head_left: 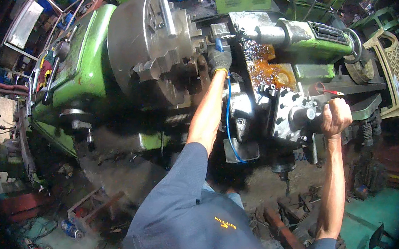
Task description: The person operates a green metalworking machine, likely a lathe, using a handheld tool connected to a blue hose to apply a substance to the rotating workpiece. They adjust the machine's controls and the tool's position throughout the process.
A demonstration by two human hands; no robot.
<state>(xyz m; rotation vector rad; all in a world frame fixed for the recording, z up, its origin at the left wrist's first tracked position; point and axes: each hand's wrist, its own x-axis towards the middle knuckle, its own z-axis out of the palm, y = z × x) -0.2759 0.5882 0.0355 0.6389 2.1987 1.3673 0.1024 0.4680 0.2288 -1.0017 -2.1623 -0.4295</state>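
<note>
My left hand (220,59), in a dark glove with a yellow cuff, reaches in beside the jaws of a big lathe chuck (130,46). Its fingers are closed on a blue air blow gun (219,45), mostly hidden by the glove. A thin blue hose (229,113) trails from that hand down past the carriage. Bare and curled into a fist, my right hand (337,117) grips the handle at the right side of the tool post (299,116); its fingers cover the handle's end. Just above that fist lies a small red-handled tool (330,91).
A steel bar (165,8) sticks up from the chuck. The green headstock (82,70) stands left, the green tailstock (313,39) at the far right. Brown, wet-looking fluid (272,66) lies between them. A beige plastic chair (392,71) stands beyond. Metal parts (290,224) clutter the floor.
</note>
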